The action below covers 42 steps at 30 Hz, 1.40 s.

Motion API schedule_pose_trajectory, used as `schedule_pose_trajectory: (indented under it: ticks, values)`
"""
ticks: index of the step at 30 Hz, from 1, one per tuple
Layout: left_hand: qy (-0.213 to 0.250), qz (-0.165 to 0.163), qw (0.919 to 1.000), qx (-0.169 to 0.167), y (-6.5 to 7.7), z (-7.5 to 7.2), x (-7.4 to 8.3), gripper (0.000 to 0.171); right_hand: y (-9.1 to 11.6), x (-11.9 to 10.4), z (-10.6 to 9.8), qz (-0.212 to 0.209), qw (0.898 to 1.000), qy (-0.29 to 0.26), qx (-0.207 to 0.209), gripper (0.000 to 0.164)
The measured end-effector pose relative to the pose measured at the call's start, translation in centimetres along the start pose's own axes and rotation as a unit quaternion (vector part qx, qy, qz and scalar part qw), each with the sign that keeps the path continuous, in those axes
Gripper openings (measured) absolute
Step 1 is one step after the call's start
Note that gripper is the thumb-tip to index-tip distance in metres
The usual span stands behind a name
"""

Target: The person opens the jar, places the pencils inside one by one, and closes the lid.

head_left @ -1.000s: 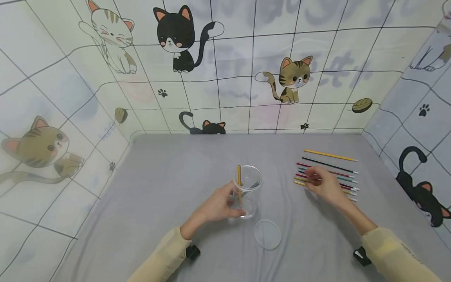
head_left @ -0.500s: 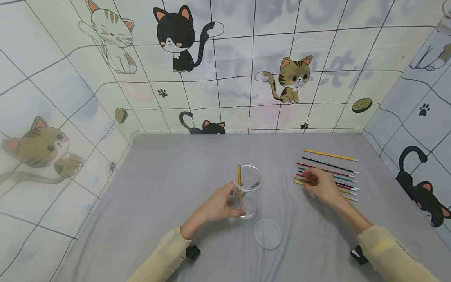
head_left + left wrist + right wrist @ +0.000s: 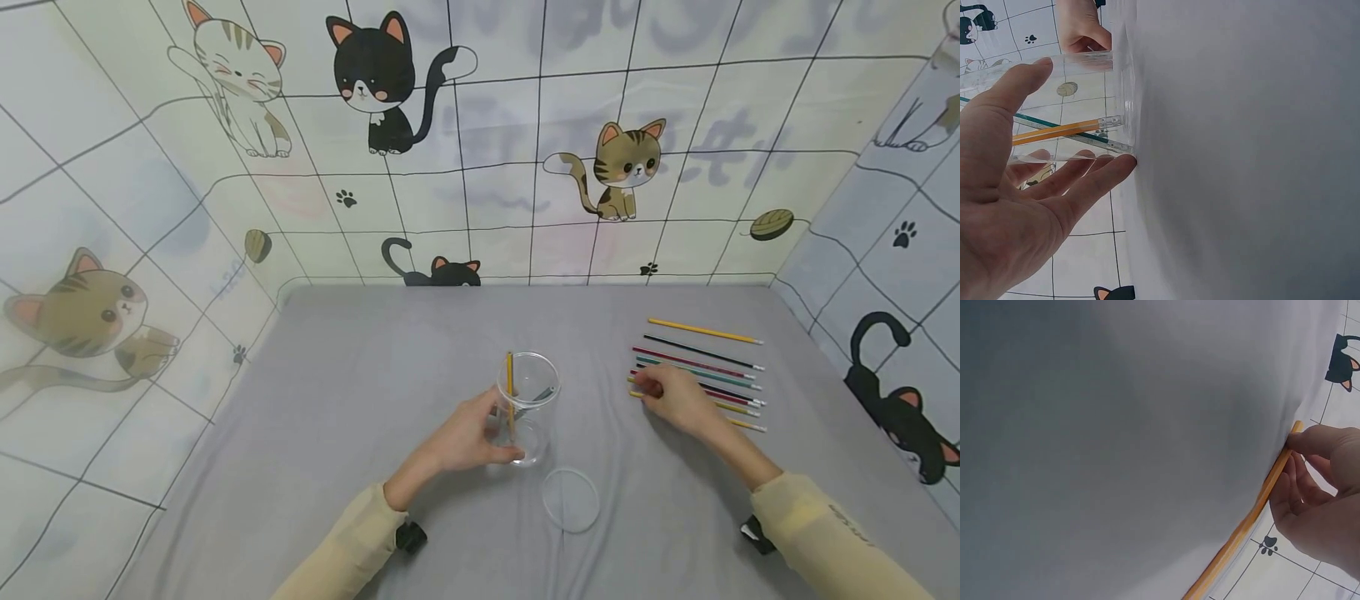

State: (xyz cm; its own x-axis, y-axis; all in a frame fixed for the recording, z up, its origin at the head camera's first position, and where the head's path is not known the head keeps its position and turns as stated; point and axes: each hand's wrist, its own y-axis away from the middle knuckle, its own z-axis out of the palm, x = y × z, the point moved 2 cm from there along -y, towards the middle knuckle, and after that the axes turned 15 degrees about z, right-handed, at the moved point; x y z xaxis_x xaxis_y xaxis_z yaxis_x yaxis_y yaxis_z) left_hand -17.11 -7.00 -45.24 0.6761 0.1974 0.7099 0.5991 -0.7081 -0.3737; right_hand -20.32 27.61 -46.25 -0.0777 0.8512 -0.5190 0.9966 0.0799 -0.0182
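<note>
My left hand [image 3: 468, 437] grips a clear cup [image 3: 543, 425] from its left side, thumb and fingers around its wall. Inside it lean a yellow pencil [image 3: 1066, 130] and a green pencil [image 3: 1041, 122], their eraser ends at the bottom. At the row of pencils on the right, my right hand [image 3: 678, 400] pinches the nearest yellow pencil [image 3: 1241, 531] close to its left end. Part of that pencil is hidden under the hand in the head view, with its eraser end showing at the right.
Beyond the right hand lie a yellow pencil [image 3: 705, 331], a black pencil [image 3: 703, 352], a dark red pencil [image 3: 693, 361] and several others, roughly parallel. A clear round lid [image 3: 570, 470] lies in front of the cup. Cat-print cloth walls [image 3: 495, 192] surround the grey table [image 3: 360, 358].
My right hand has shifted slightly left and toward the near end of the row. The nearest yellow pencil has slid a little nearer and to the right. Left hand and cup have stayed still.
</note>
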Motion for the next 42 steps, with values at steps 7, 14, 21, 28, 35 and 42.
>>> schedule_pose_trajectory:
  ticks: [7, 14, 21, 28, 35, 42]
  values:
    - [0.001, -0.002, 1.0, 0.001, 0.0, 0.1, 0.0, 0.059, 0.1, -0.4, -0.8, -0.006, 1.0, 0.009, -0.014, 0.016]
    - [0.004, -0.01, 0.9999, -0.001, 0.1, 0.1, -0.3, 0.059, 0.2, -1.6, -3.4, 0.014, 0.998, -0.054, -0.022, 0.018]
    - [0.004, -0.013, 0.9999, -0.005, 0.2, 0.1, -0.2, 0.062, 0.5, -3.4, -6.2, 0.045, 0.993, -0.105, -0.014, 0.019]
    - [0.005, -0.011, 0.9999, 0.0, 0.1, 0.1, -0.3, 0.062, 0.7, -5.8, -9.0, 0.025, 0.984, -0.175, 0.002, 0.018]
    - [0.005, -0.005, 1.0, -0.001, 0.1, 0.1, -0.1, 0.06, 1.0, -8.0, -10.8, 0.037, 0.975, -0.217, 0.013, 0.02]
    - [0.0, 0.001, 1.0, 0.001, 0.1, 0.1, -0.2, 0.063, 1.1, -10.2, -12.0, 0.043, 0.96, -0.276, 0.014, 0.019]
